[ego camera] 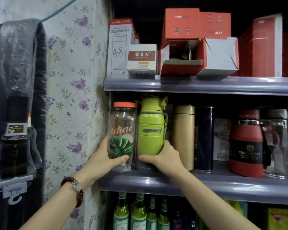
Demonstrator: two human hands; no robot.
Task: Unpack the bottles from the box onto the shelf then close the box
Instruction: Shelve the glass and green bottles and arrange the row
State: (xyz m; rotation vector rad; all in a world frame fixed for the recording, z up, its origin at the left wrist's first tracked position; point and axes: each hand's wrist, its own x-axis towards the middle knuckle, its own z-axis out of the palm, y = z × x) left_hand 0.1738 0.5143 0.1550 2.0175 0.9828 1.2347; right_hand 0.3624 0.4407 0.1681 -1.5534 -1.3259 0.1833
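Hands [105, 156] around clear, green bottles [150, 130]

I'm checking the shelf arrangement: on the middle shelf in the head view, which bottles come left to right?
Clear bottle → green sport bottle → gold flask → dark blue flask → red jug.

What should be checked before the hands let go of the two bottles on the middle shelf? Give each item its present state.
1. Left hand grips the clear Nature bottle near its base: ok.
2. Right hand grips the green Sport bottle near its base: ok.
3. Both bottles upright: ok.
4. Bottle bases fully resting on the middle shelf: cannot tell, hands hide them.
5. Green bottle clear of the gold flask on its right: ok, a gap shows.
6. Box to be closed afterwards: cannot tell, not in view.
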